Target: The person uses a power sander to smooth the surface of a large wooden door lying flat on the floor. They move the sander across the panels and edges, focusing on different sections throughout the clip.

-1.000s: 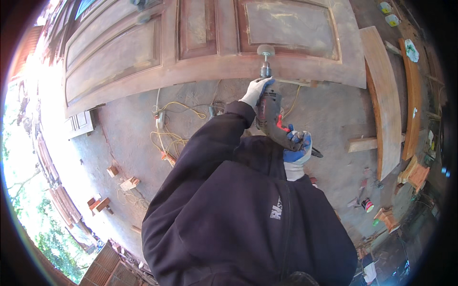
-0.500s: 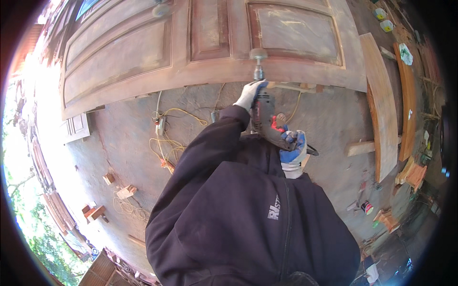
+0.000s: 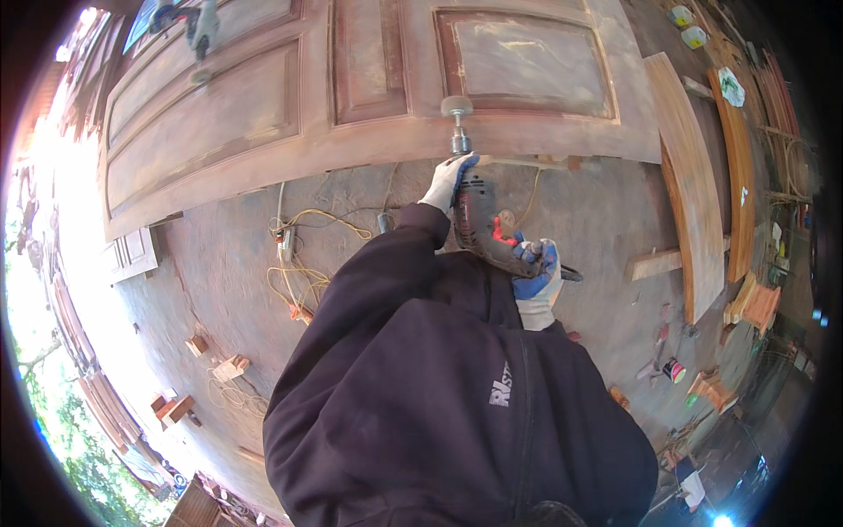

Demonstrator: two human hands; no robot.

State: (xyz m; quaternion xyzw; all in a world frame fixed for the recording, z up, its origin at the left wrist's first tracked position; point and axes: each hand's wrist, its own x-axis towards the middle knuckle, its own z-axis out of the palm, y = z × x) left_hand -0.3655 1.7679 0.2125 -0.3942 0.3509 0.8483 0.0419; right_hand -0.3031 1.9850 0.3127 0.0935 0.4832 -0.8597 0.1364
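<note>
A corded drill (image 3: 477, 227) with a round sanding head (image 3: 457, 107) in its chuck is in both my gloved hands. My left hand (image 3: 450, 181) wraps round the front of the drill body, just behind the chuck. My right hand (image 3: 540, 270) is closed on the rear handle, near a red trigger part. The head meets or hovers over the frame of a brown wooden panel door (image 3: 369, 140), beside the lower left corner of a raised panel; contact is hard to tell.
At the far left, another person's gloved hand (image 3: 206, 26) holds a similar tool over the door. Yellow cords and a power strip (image 3: 284, 241) lie on the floor to the left. Long boards (image 3: 689, 184) lie at right, with wood blocks (image 3: 230, 367) at left.
The view has shifted slightly, with the door and drill appearing further left. The sanding head stays near the same panel corner. The other person's hand and tool have come further into view.
</note>
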